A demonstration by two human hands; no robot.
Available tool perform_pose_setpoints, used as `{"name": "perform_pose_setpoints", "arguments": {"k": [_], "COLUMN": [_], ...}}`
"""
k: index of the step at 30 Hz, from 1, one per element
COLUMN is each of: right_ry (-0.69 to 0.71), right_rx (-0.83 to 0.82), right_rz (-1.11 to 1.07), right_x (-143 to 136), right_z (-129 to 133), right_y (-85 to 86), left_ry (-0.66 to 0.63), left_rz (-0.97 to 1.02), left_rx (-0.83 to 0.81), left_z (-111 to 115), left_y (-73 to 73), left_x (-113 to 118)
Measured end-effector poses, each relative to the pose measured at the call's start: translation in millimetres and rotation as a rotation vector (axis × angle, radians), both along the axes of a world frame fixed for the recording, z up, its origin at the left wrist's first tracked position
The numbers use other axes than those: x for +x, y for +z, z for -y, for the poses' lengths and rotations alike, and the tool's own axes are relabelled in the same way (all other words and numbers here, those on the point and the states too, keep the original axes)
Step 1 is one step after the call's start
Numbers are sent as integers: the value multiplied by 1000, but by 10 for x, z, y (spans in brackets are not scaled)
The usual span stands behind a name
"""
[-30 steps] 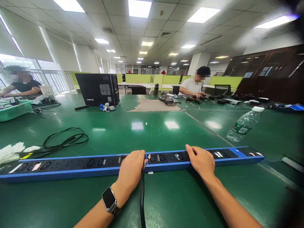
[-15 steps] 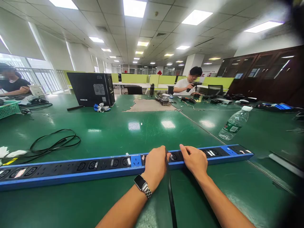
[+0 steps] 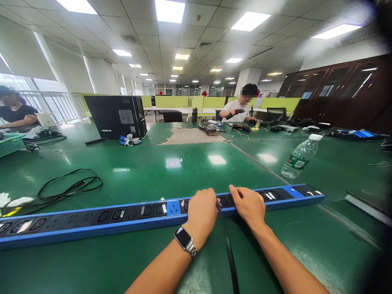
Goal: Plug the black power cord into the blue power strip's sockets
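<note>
Power strip [image 3: 76,229], one, blue-edged with black sockets: laid across the lower middle of the frame on the green surface [image 3: 147,163], its left end cut off by the frame edge, some sockets covered by the hands. Left hand [image 3: 201,214], one, wearing a wristwatch [image 3: 183,238]: clenched at the strip around the upper end of a black cable [image 3: 232,261], fingers mostly hidden. The cable is blurred near the hand and runs out at the bottom edge. Right hand [image 3: 249,207], one: laid over the strip, thumb raised — far fingers out of sight, so whether it grips cannot be told. Coiled cord [image 3: 72,185], left of frame, partly behind the strip. Bottle [image 3: 300,158], right of centre, tilted. Green basket [image 3: 11,146], cut off at the left edge. Person [image 3: 15,112], upper left, partly cropped. Dark blur, right edge — unidentifiable.
</note>
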State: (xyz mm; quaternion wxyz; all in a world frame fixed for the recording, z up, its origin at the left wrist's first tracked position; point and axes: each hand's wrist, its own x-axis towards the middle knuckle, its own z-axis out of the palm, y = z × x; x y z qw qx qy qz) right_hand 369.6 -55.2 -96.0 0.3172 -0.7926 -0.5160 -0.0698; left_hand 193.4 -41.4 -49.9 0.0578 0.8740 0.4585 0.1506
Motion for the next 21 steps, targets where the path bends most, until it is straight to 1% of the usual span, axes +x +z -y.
{"name": "perform_pose_setpoints", "arguments": {"k": [3, 5, 11, 17, 19, 21], "right_ry": [10, 11, -7, -19, -25, -31], "right_rx": [1, -1, -12, -15, -13, -8], "right_rz": [2, 0, -1, 22, 24, 17], "right_x": [5, 5, -3, -9, -11, -13], "right_z": [-3, -3, 0, 1, 0, 1], "right_y": [-1, -1, -7, -10, -11, -12], "left_ry": [-58, -60, -37, -28, -40, -32], "left_rz": [-21, -25, 7, 134, 189, 305], "left_rx": [134, 162, 145, 119, 98, 96], "left_z": [68, 82, 66, 65, 84, 99], "left_y": [-97, -126, -128, -284, -243, -104], "left_x": [44, 46, 9, -23, -4, -12]}}
